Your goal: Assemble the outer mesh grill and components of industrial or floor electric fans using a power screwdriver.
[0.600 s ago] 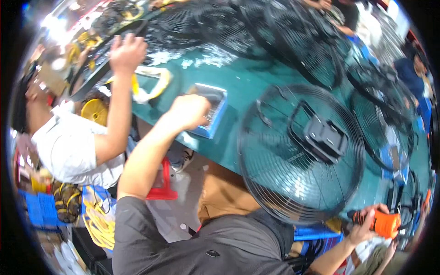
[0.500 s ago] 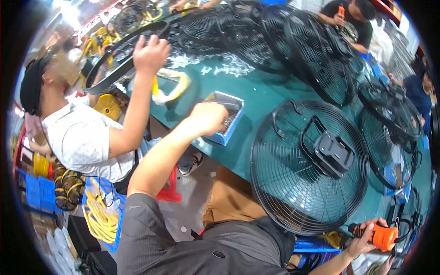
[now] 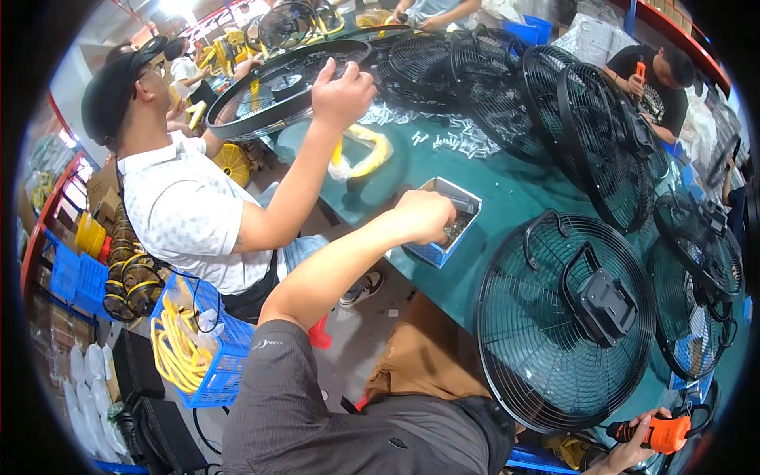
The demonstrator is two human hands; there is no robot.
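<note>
Orange tool point(image 3: 669, 435) clasped in my right hand point(image 3: 633, 451), near right, left hand point(image 3: 427, 215) inside blue-sided box point(image 3: 434, 254), its pinch I cannot tell.

Grey floor point(image 3: 360, 336), red-framed rack point(image 3: 52, 212), bright light point(image 3: 177, 7) overhead.

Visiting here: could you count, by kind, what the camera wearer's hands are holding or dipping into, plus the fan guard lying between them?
Orange-and-black handheld tool, in the right hand: 1
Open blue-and-white rectangular box, left hand at its opening: 1
Round black wire fan guard, between the hands: 1
Total: 3
</note>
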